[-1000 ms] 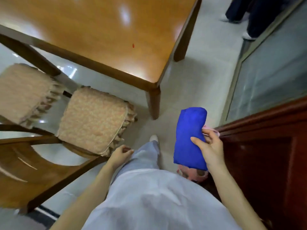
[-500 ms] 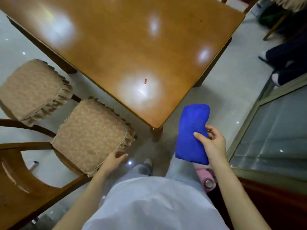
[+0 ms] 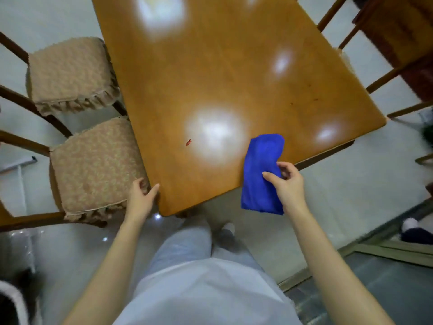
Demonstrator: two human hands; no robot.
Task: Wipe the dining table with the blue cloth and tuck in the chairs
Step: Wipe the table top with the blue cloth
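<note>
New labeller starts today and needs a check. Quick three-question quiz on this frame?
1. True or false: the blue cloth lies spread flat on the table.
2. Which of the hands holds the cloth?
3. Fill in: the red speck on the table is on the cloth's ____ side.
Key: 1 false, it is folded and held; 2 the right hand; 3 left.

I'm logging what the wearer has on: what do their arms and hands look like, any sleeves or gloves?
No gloves, watch or rings show on the left hand or right hand. Both forearms are bare, no sleeve in view. A pale whitish top shows below.
</note>
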